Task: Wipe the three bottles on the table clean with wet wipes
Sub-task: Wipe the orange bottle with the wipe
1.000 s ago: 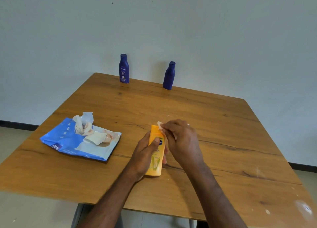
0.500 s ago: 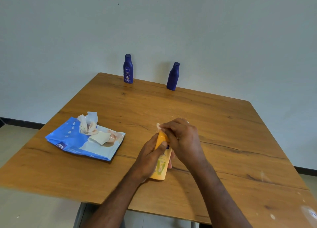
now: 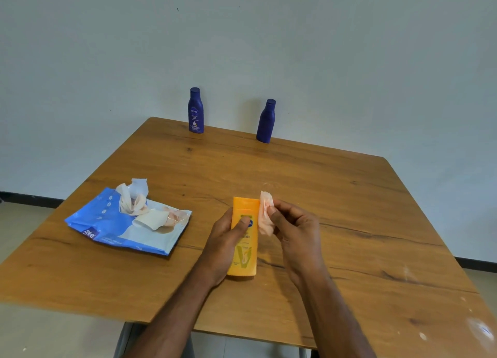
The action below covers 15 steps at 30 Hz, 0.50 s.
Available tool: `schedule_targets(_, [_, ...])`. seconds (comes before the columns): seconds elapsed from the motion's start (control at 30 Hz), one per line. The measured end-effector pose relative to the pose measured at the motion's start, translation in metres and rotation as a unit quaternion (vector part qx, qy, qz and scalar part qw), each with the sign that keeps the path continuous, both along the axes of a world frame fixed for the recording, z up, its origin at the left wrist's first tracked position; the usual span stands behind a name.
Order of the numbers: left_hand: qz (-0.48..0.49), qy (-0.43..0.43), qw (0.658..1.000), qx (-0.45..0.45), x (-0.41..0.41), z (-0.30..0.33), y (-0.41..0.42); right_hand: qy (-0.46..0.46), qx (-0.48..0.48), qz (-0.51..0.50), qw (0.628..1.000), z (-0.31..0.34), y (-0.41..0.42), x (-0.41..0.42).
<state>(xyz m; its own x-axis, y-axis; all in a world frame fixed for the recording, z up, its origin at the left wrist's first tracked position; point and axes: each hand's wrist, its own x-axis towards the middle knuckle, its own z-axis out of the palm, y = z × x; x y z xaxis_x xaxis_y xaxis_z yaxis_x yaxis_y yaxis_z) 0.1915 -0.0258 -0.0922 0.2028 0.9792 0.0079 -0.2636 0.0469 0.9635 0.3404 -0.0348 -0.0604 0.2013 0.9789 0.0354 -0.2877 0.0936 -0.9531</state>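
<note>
While left hand (image 3: 228,236) grips orange bottle (image 3: 243,239), right hand (image 3: 293,228) pinching wipe (image 3: 265,213)

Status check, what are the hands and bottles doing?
Left hand grips yellow bottle. Right hand pinches wipe beside it. Two blue bottles untouched. Nothing blocking.

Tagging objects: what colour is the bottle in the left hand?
Orange-yellow bottle with a green design on the lower label, held by the left hand; head view.
</note>
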Motion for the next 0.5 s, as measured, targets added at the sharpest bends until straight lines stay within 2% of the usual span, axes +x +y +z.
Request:
schedule_targets(0.23, [0.081, -0.01, 0.996, -0.037, 0.002, -0.005, 0.007, 0.045, -0.024, -0.015, 0.999, -0.002, 0.003, 0.004])
schedule_targets(0.43, [0.093, 0.002, 0.994, -0.051, 0.001, -0.009, 0.011, -0.009, -0.015, -0.07, 0.997, -0.002, 0.004, 0.018])
schedule_targets(0.5, [0.085, -0.003, 0.995, -0.057, 0.0, -0.01, 0.011, -0.058, -0.011, -0.096, 0.994, -0.002, 0.004, 0.02])
